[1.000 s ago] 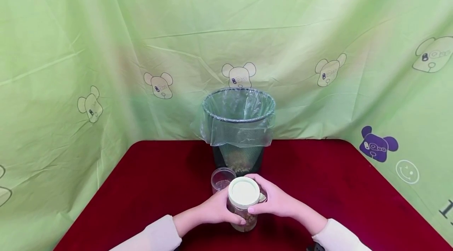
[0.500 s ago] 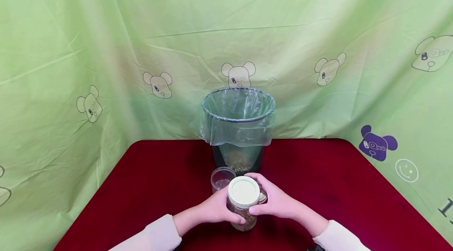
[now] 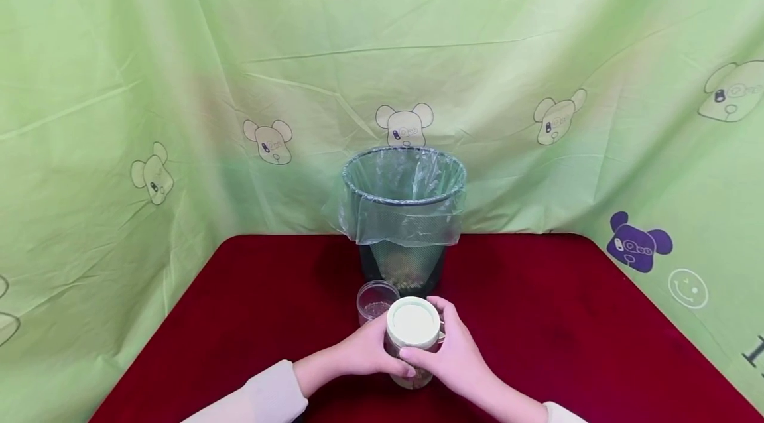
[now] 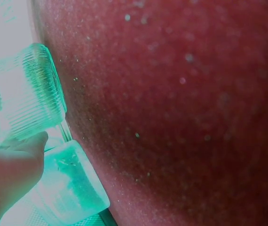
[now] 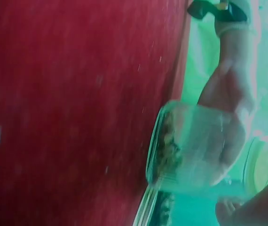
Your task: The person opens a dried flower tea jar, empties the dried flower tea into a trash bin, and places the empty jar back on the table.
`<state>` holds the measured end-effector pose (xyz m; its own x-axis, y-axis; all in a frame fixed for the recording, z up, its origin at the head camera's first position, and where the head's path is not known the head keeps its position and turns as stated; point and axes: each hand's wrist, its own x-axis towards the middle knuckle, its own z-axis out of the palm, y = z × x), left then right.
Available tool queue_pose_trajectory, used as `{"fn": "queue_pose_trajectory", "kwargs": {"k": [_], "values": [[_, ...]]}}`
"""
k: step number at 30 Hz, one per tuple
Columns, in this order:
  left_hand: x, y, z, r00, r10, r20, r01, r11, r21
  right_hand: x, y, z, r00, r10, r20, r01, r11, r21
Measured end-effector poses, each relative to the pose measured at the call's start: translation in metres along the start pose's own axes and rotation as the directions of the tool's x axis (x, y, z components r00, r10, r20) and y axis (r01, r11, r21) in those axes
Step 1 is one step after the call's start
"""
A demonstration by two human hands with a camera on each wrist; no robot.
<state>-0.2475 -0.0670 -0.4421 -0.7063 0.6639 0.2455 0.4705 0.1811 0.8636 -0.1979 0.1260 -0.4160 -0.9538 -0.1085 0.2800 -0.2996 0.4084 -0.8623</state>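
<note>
A clear lidded jar stands upright near the front of the table, brownish bits in its bottom. It has a pale, flat-topped lid and a small handle at its right side, partly covered by my right hand. My left hand grips the jar's body, thumb across the front. My right hand holds around the lid, thumb at its front rim and fingers at its far side. The left wrist view shows the jar's ribbed wall. Just behind the jar is an open clear container with small bits inside.
A dark mesh wastebasket lined with a thin green bag stands behind both containers. The dark red table is enclosed by green patterned curtains at the back and sides.
My right hand has turned at the lid: its thumb has slid left along the front and its fingers right at the back. My left hand and the jar stay nearly in place.
</note>
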Motion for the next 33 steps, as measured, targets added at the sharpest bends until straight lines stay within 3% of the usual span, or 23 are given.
{"fn": "queue_pose_trajectory", "kwargs": {"k": [4, 12, 16, 21, 23, 26, 33], "values": [[0.0, 0.0, 0.0, 1.0, 0.003, -0.002, -0.003, 1.0, -0.003, -0.004, -0.005, 0.007, 0.997, 0.036, -0.068, -0.039, 0.998, -0.049], [0.0, 0.0, 0.0, 1.0, 0.008, 0.001, -0.008, 1.0, 0.008, -0.004, -0.005, 0.011, 0.998, 0.011, -0.067, -0.015, 0.999, -0.049], [0.0, -0.001, 0.0, 1.0, 0.009, 0.005, -0.009, 1.0, -0.001, 0.0, -0.002, 0.007, 1.0, 0.002, -0.026, -0.003, 1.0, -0.027], [0.0, -0.001, -0.001, 1.0, -0.008, 0.0, 0.008, 1.0, -0.002, 0.009, 0.002, -0.004, 0.993, -0.06, 0.102, 0.061, 0.998, -0.005], [0.0, -0.001, -0.001, 1.0, -0.015, -0.004, 0.015, 1.0, 0.007, 0.015, 0.005, -0.011, 0.978, -0.108, 0.178, 0.109, 0.994, 0.005], [0.0, -0.002, 0.0, 1.0, -0.021, -0.007, 0.021, 1.0, 0.018, 0.023, 0.009, -0.02, 0.94, -0.185, 0.285, 0.19, 0.982, 0.012], [0.0, -0.002, 0.0, 1.0, -0.025, 0.003, 0.025, 1.0, 0.006, 0.039, 0.016, -0.032, 0.849, -0.268, 0.456, 0.241, 0.963, 0.118]]}}
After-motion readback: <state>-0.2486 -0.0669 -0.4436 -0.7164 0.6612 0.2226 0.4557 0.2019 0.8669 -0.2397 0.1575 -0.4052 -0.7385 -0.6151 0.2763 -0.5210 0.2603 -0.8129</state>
